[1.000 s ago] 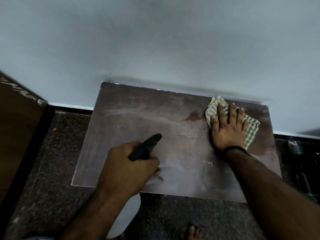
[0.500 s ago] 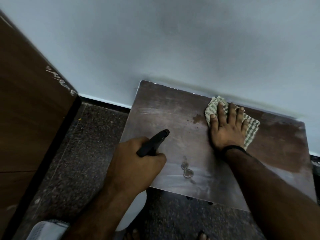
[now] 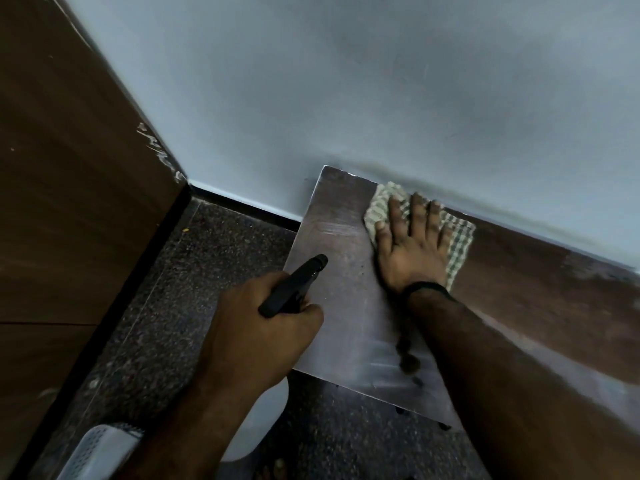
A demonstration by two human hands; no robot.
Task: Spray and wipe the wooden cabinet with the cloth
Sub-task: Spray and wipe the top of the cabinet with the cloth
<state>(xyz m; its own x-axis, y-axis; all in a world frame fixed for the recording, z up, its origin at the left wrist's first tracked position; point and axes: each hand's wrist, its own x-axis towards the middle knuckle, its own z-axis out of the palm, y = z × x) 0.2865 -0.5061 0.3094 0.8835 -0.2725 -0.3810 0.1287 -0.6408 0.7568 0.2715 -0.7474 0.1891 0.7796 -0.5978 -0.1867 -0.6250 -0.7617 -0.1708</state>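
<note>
1. The left hand, at seven o'clock of the dark brown wooden cabinet top, had its grip closed round the black-triggered spray bottle, nozzle aimed toward one o'clock. Judged best: keep the nozzle low and mist only unwiped patches.
2. The right hand lay flat, fingers spread, its grip open and pressing the green-checked cloth onto the top at twelve o'clock, against the pale wall. Even, overlapping strokes would suit.
</note>
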